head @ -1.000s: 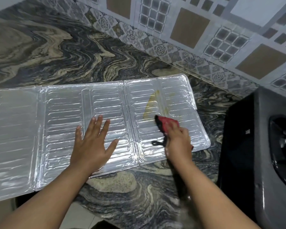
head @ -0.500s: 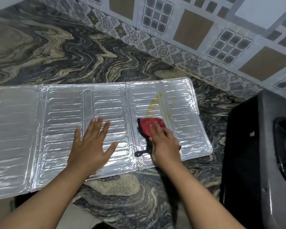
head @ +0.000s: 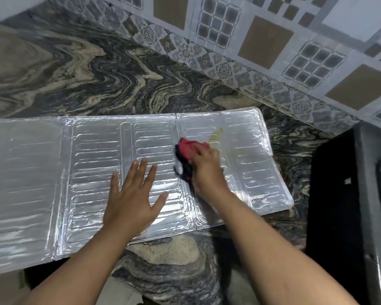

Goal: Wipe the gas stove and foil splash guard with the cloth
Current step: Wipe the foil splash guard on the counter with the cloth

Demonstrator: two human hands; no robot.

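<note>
On the marble-patterned bench (head: 123, 69), a foil splash guard (head: 31, 177) lies flat, unfolded into three ribbed panels side by side. Far-left panel runs out of frame at the left edge; its near edge sticks out past the bench front.

Left hand (head: 132, 201) sits on the middle panel, palm down, fingers spread, flat on the foil. Not gripping anything, just pressing the sheet down. Forearm comes in from bottom left.

Just right of it, at the fold between the middle and right panels, is the cloth (head: 185, 150): red, with a dark part trailing toward the near side. It touches the foil. Right hand (head: 205, 166) is on top of the cloth, fingers curled over it and holding it against the right panel. Hand is a bit motion-blurred, so finger detail is soft.

Just past the cloth, further right on the same panel, a yellowish smear (head: 216, 134) shows on the foil, touching the cloth's far edge. Rest of the right panel looks shiny, with faint yellowish marks near its middle.

Right of the guard, apart from it with a strip of bare bench between, stands the gas stove (head: 339, 194): dark body, cut off by the right frame edge. A dark recess shows on its top; can't make out details.

Patterned wall tiles (head: 266, 42) run behind the bench, upper right.
</note>
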